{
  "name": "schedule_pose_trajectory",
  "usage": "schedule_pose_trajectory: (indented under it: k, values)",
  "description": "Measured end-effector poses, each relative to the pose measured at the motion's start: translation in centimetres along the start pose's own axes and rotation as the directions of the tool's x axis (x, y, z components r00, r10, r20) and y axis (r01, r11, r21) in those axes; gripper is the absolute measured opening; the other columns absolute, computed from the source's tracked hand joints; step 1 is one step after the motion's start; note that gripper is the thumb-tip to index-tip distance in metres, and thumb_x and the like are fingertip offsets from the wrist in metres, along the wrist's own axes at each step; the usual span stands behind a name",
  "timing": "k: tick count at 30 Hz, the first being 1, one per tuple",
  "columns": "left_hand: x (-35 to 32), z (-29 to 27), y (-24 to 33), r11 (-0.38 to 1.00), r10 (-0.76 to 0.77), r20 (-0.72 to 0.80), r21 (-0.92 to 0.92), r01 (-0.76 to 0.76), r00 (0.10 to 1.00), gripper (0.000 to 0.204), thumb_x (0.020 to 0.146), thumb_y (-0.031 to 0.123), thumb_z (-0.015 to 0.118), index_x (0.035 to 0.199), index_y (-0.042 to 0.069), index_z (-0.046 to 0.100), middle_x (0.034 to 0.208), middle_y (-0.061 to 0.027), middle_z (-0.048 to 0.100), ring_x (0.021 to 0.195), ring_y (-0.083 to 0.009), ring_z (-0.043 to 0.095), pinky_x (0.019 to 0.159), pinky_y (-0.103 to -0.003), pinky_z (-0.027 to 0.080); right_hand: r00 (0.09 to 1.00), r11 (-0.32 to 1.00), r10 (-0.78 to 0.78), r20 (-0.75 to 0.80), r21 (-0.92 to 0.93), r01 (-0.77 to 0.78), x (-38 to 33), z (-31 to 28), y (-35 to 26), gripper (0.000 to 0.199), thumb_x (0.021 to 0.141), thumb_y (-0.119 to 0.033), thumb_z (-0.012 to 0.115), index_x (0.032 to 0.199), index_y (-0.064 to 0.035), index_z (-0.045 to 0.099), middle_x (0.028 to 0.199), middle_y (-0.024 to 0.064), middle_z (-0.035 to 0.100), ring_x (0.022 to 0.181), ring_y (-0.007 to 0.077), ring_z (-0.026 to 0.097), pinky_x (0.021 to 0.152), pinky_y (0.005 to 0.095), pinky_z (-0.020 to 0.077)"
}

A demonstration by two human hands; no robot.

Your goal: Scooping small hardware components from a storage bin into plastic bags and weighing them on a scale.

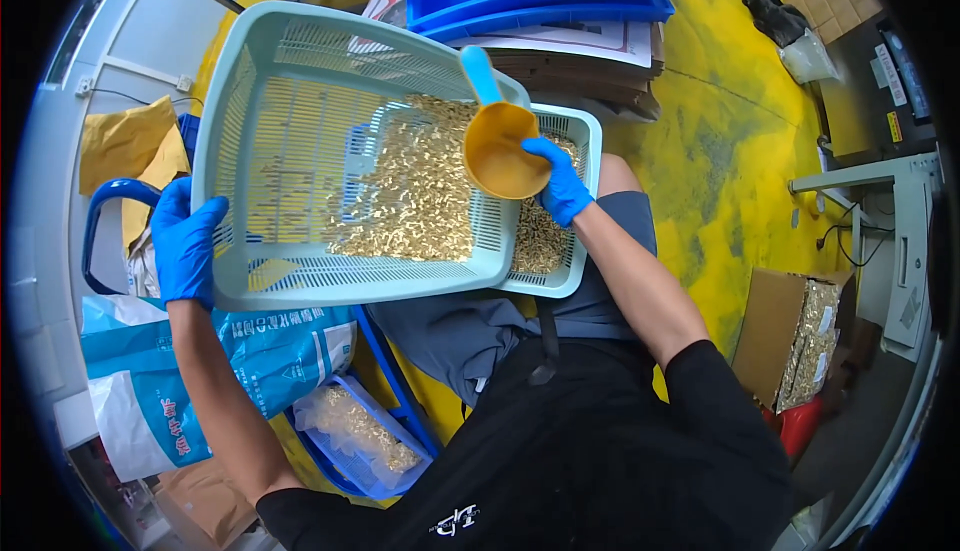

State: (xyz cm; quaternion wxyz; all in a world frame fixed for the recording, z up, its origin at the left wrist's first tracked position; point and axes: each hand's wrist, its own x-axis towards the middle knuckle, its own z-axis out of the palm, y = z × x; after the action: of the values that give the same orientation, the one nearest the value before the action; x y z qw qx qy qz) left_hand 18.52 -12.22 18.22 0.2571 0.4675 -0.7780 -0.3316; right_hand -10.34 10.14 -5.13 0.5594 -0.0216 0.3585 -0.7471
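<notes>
Gripping the basket rim (217, 91), left hand (184, 241) sits well apart from scoop (500, 156).

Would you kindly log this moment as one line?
left hand: gripping large pale-green slotted basket by left side | right hand: holding orange scoop by bowl edge | basket contents: gold-coloured pieces, mostly toward right

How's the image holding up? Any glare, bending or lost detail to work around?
Head view, middle: golden pieces in the pale green basket glint brightly; head view, rim: black corners, and the pale gray desk at right looks bent by the fisheye; head view, lower middle: the black shirt is dark, its folds hard to read.
</notes>
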Motion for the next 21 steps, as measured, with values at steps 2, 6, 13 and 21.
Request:
schedule_pose_trajectory:
  k: [2,6,13,21]
  values:
    - [0.1,-0.7,-0.1,0.999,-0.01,0.017,-0.034,0.011,1.0,0.016,0.071,0.003,0.062,0.086,0.004,0.056,0.08,-0.0045,0.058,0.067,-0.0114,0.055,0.065,-0.024,0.046,0.999,0.998,0.008,0.05,-0.063,-0.005,1.6,0.6,0.6,0.047,0.076,-0.027,0.057,0.117,-0.0068,0.047,0.112,0.0098,0.054,0.1,0.0213,0.054,0.088,0.0339,0.0429]
    - [-0.3,0.4,2.6,0.999,0.02,0.027,0.036,-0.021,0.999,0.016,0.072,0.002,0.062,0.086,0.004,0.056,0.079,-0.0037,0.058,0.067,-0.011,0.055,0.065,-0.024,0.046,0.996,0.994,0.09,0.02,-0.059,-0.088,3.0,0.3,1.5,0.043,0.076,-0.028,0.058,0.113,-0.0075,0.05,0.107,0.0087,0.056,0.098,0.0195,0.055,0.087,0.0331,0.0433]
    - [-1.3,0.5,5.9,1.0,-0.002,0.06,0.025,0.001,0.998,0.016,0.073,0.006,0.065,0.087,0.005,0.056,0.079,-0.0033,0.059,0.069,-0.0103,0.056,0.065,-0.023,0.046,0.985,0.802,-0.159,0.075,-0.572,0.173,3.1,-2.3,-1.0,0.05,0.077,-0.022,0.059,0.12,-0.0019,0.044,0.11,0.0105,0.054,0.098,0.0193,0.055,0.088,0.0316,0.0428]
    - [-2.1,0.4,4.6,1.0,0.018,-0.068,-0.008,-0.019,0.998,0.019,0.074,0.006,0.066,0.09,0.004,0.058,0.079,-0.0035,0.06,0.07,-0.0107,0.056,0.066,-0.023,0.047,0.954,0.819,-0.284,-0.096,-0.542,0.189,0.6,-3.9,-0.5,0.061,0.071,-0.015,0.067,0.122,0.0007,0.039,0.099,0.0132,0.058,0.09,0.0189,0.058,0.077,0.0282,0.0481]
